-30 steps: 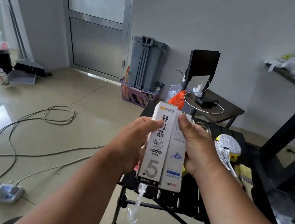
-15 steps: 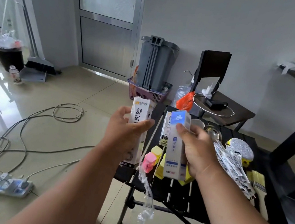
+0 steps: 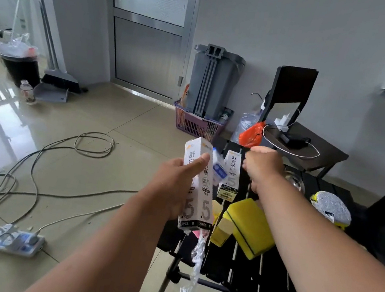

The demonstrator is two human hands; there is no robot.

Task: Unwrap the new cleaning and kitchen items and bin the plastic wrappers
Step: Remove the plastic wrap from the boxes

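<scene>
A black slatted table [image 3: 266, 280] stands in front of me, its far end beside a dark chair [image 3: 291, 85]. A grey bin [image 3: 210, 81] sits in a purple basket [image 3: 197, 123] against the wall, and a black lined trash can [image 3: 20, 67] stands far off to my left beside a broom. Cables [image 3: 35, 168] loop over the floor to a power strip [image 3: 15, 241]. On the table lie yellow sponges [image 3: 249, 225], a foil-wrapped scrubber [image 3: 332, 208] and another white box [image 3: 230, 176] standing upright.

My left hand [image 3: 173, 187] grips a tall white box [image 3: 197, 186] upright above the table's near edge, thumb across its front and fingers curled behind. A twisted strip of clear plastic wrapper [image 3: 195, 270] hangs from the box's bottom toward the floor. A small blue-and-white box [image 3: 218, 169] is blurred in the air between my hands. My right hand [image 3: 262, 168] is over the table with fingers curled under; I cannot tell whether they hold anything.
</scene>
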